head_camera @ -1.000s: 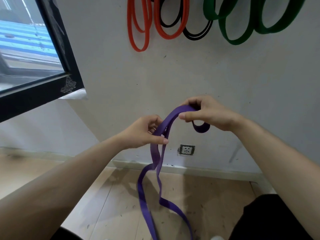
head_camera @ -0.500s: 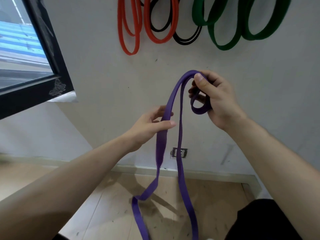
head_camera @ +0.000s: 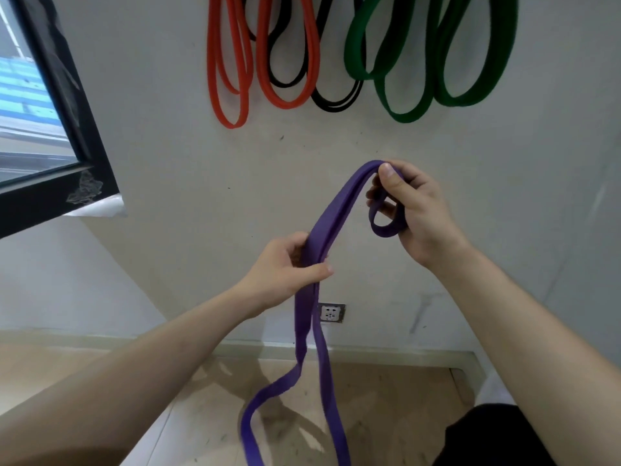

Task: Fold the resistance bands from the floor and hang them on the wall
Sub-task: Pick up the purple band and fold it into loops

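The purple resistance band point(head_camera: 322, 237) drops in two strands toward the wooden floor point(head_camera: 386, 398), and the left hand point(head_camera: 285, 267) pinches both strands together between thumb and curled fingers. Higher up, the right hand point(head_camera: 413, 210) grips the band's folded top, thumb on the bend and fingers curled through a small loop. Beyond, orange bands point(head_camera: 232, 79), black bands point(head_camera: 332, 104) and green bands point(head_camera: 403, 109) hang looped on the wall point(head_camera: 168, 129)

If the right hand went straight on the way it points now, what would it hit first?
Probably the wall, near the lower loops of the black bands. The right hand, gripping the purple band, aims up-left there. Depth is unclear.
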`<action>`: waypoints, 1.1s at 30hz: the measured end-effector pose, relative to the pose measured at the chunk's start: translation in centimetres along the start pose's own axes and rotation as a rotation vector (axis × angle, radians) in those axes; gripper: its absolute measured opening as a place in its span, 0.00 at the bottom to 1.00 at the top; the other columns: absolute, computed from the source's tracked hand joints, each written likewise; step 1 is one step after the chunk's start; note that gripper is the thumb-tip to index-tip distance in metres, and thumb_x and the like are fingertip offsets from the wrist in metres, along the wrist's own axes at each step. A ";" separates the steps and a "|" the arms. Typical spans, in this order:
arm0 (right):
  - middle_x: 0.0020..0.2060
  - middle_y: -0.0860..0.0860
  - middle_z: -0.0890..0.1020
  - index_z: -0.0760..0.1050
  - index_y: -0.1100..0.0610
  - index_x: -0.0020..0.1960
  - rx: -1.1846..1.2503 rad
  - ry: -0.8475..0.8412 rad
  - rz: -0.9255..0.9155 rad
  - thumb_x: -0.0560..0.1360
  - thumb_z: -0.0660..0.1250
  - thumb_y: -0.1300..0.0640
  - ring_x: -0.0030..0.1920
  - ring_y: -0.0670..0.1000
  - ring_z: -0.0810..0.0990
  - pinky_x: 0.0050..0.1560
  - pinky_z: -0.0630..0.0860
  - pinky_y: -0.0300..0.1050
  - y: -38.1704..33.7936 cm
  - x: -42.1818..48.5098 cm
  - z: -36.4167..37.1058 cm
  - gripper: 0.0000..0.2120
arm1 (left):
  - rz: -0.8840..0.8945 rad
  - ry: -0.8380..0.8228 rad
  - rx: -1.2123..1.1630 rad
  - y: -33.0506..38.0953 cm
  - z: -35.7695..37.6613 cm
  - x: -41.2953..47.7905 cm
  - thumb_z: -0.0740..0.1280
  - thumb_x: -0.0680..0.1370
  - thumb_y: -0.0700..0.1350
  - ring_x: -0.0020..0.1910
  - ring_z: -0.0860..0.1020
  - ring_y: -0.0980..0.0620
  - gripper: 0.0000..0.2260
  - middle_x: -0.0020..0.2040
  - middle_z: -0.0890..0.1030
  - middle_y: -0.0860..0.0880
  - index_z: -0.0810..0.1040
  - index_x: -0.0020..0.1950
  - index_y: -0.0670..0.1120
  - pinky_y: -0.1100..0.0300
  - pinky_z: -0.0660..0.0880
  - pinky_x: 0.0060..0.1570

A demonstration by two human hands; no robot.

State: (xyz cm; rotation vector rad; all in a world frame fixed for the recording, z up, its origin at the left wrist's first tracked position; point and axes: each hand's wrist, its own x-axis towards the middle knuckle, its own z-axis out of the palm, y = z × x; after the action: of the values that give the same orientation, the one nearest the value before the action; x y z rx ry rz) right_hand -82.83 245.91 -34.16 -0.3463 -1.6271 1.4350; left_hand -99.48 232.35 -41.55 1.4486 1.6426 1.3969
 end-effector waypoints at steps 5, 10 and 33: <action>0.42 0.52 0.77 0.79 0.57 0.53 -0.014 0.006 0.062 0.80 0.66 0.54 0.41 0.49 0.80 0.45 0.77 0.43 1.8 0.7 -2.6 0.07 | 0.030 0.050 0.072 -0.4 -1.1 -0.2 0.77 0.73 0.41 0.39 0.82 0.46 0.12 0.44 0.84 0.41 0.80 0.53 0.45 0.51 0.80 0.47; 0.43 0.51 0.81 0.80 0.58 0.54 -0.138 -0.092 0.248 0.75 0.69 0.51 0.44 0.48 0.82 0.48 0.76 0.44 5.6 0.5 -5.9 0.12 | -0.005 0.161 -0.051 -0.7 -3.5 -0.1 0.76 0.74 0.41 0.44 0.84 0.56 0.17 0.46 0.87 0.52 0.80 0.62 0.47 0.62 0.80 0.51; 0.45 0.52 0.85 0.82 0.59 0.55 -0.411 -0.506 0.135 0.73 0.76 0.62 0.45 0.47 0.83 0.51 0.78 0.41 5.3 -0.6 3.5 0.12 | 0.044 -0.010 0.164 -1.0 -5.2 -1.6 0.78 0.72 0.36 0.45 0.85 0.48 0.18 0.46 0.86 0.47 0.80 0.60 0.46 0.59 0.81 0.50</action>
State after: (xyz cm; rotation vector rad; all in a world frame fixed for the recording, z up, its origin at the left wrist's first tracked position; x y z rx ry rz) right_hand -87.03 244.72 -38.81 -0.3460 -2.3615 1.3469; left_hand -104.04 229.20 -41.14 1.5896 1.7635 1.3019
